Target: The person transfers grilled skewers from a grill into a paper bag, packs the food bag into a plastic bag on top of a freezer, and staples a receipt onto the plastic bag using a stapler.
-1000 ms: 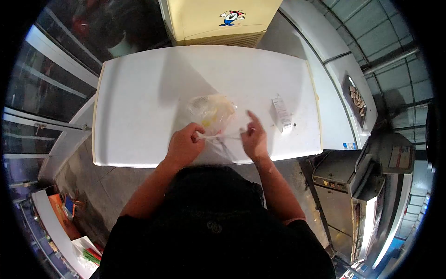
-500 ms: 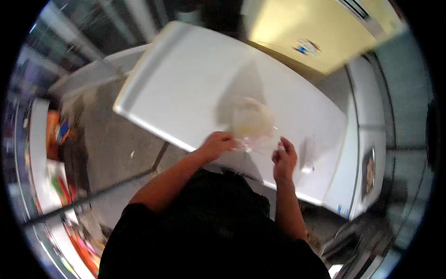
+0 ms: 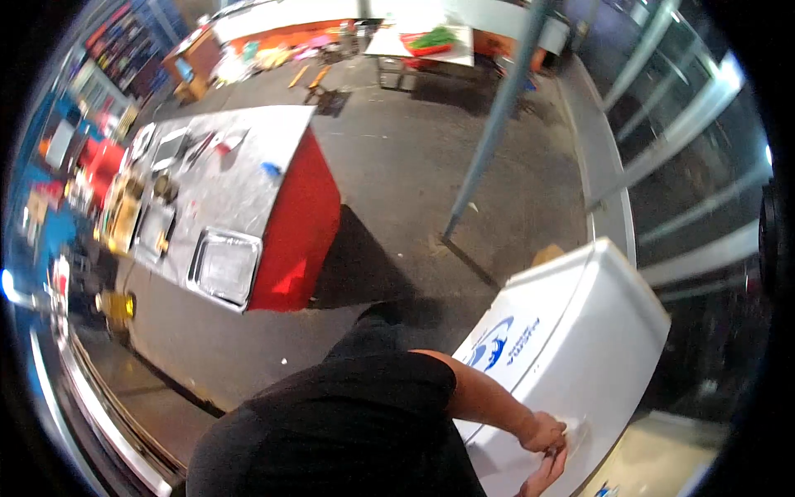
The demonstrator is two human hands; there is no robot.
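Observation:
At the lower right, my left hand (image 3: 543,432) is closed at the near side of a clear plastic bag (image 3: 581,434), which lies on the white freezer's lid (image 3: 592,377). Just below it, my right hand (image 3: 546,474) has its fingers pinched together against the left hand, at the gathered end of the bag. The two hands touch, and the bag's pale contents are faint and blurred.
A metal-topped table (image 3: 228,186) with a red side (image 3: 298,224) bears an empty steel tray (image 3: 224,267) and utensils. A grey pole (image 3: 497,124) stands beyond the freezer. Farther back, a low table (image 3: 464,51) holds green vegetables (image 3: 435,37). A cream appliance (image 3: 662,455) is at lower right.
The view has swung far to the left, bringing the floor and metal-topped table into sight. My hands, apart before, are now together at the bag. The white box is out of view.

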